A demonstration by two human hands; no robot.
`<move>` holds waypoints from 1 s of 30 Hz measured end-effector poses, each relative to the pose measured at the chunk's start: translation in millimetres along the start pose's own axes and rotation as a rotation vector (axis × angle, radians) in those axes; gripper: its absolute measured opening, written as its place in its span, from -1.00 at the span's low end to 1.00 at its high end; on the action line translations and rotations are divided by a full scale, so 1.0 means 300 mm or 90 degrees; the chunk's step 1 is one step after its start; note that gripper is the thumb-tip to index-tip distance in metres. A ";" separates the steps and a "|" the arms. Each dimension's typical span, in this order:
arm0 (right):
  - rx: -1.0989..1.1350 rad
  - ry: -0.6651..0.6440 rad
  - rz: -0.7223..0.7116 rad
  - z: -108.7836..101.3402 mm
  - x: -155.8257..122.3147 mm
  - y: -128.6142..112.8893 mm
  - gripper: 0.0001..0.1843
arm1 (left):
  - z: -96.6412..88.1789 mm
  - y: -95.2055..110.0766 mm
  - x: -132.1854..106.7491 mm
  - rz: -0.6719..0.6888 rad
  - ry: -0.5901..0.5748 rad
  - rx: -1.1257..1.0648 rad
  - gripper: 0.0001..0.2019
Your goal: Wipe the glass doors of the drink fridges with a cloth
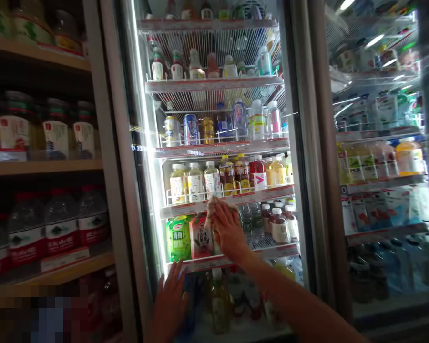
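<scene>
My right hand [227, 228] presses a crumpled pale cloth [214, 207] against the glass door [300, 157] of a lit drinks fridge, about level with its fourth shelf. The fingers are closed around the cloth. My left hand [169, 302] lies flat and spread on the same glass lower down, near the door's left frame, holding nothing. Behind the glass stand rows of bottles and cans, among them a green carton [178, 238] and a red carton [200, 236] just left of my right hand.
Wooden shelves [43, 166] on the left carry jars and large water bottles [60, 221]. A second fridge door [379, 157] with drinks stands to the right. A metal frame post [318, 157] separates the two doors.
</scene>
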State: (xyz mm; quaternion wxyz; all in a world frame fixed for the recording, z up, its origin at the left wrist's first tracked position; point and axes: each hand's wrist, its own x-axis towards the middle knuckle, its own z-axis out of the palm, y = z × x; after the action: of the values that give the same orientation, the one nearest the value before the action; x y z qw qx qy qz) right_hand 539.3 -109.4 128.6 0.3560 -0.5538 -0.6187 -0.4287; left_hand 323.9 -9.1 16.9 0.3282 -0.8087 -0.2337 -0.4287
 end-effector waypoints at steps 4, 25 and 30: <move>0.036 -0.075 -0.122 0.055 -0.042 -0.094 -0.38 | -0.001 -0.054 -0.067 -0.030 -0.030 -0.006 -0.36; -0.006 -0.111 -0.062 -0.014 -0.124 0.022 -0.52 | -0.019 -0.046 0.032 -0.078 -0.013 -0.067 -0.48; -0.074 -0.120 -0.052 -0.087 -0.304 0.168 -0.48 | -0.039 0.164 0.168 0.019 0.005 -0.103 -0.40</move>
State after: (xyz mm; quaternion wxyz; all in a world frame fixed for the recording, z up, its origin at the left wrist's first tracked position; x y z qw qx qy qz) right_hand 600.7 -167.2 61.8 0.2460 -0.5857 -0.6456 -0.4238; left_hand 376.3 -45.9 48.1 0.2688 -0.8341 -0.1851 -0.4448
